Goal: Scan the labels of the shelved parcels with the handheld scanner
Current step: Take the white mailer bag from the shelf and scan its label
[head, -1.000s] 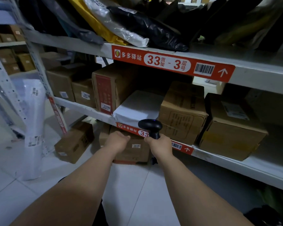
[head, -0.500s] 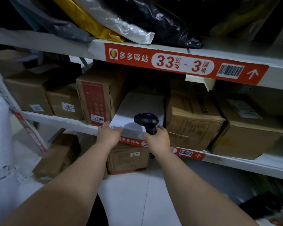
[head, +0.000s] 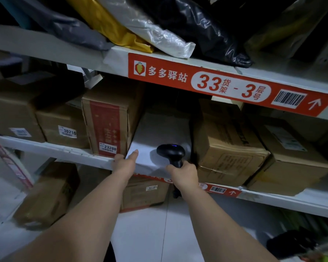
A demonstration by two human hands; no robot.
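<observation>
Under the red shelf tag (head: 229,85) marked 33-3, a white parcel (head: 160,133) lies between a red-striped carton (head: 106,120) numbered 23208 and a brown box (head: 227,144). Of the two hands, the left hand (head: 124,164) grips the white parcel's front left corner, forefinger laid on top. The right hand (head: 185,175) holds the black scanner (head: 170,152) by its handle, head over the parcel's front edge.

A wrapped parcel (head: 159,133) lies on the middle shelf (head: 45,148) between two cartons: carton 23208 (head: 106,118) at left, another carton (head: 227,146) at right. The scanner (head: 171,152) sits before the parcel's front edge. Bagged parcels (head: 159,31) lie on the shelf above.
</observation>
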